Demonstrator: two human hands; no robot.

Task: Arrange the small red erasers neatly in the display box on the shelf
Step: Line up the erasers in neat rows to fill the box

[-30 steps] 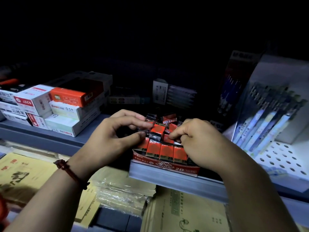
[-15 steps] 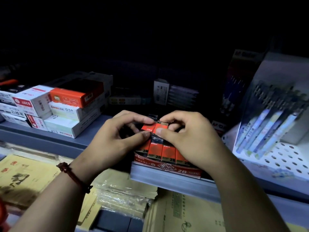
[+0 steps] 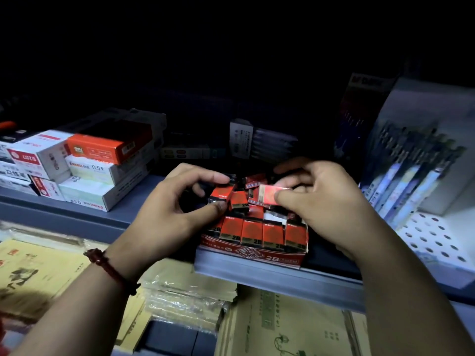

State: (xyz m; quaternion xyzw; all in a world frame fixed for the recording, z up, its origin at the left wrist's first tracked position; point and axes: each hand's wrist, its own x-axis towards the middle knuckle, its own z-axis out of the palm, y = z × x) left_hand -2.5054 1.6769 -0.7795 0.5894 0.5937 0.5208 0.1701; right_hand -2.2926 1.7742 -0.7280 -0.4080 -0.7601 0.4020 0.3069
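Observation:
A red display box (image 3: 250, 254) marked 2B stands at the front edge of the grey shelf (image 3: 123, 217). Its front row holds several red erasers (image 3: 252, 231) standing side by side; behind them more erasers (image 3: 240, 200) lie loose and crooked. My left hand (image 3: 177, 211) pinches one red eraser (image 3: 221, 194) between thumb and forefinger over the box's left side. My right hand (image 3: 316, 199) pinches another red eraser (image 3: 267, 195), lifted above the pile. The back of the box is dark and partly hidden by my hands.
Stacked white and orange stationery boxes (image 3: 102, 160) sit on the shelf to the left. A tilted display of blue pens (image 3: 408, 181) stands on the right on a perforated white panel (image 3: 437, 235). Yellow paper packs (image 3: 185, 291) lie on the lower level.
My hands have drawn apart from the middle of the box. The right hand has lifted one eraser up and to the right; the left holds a separate one.

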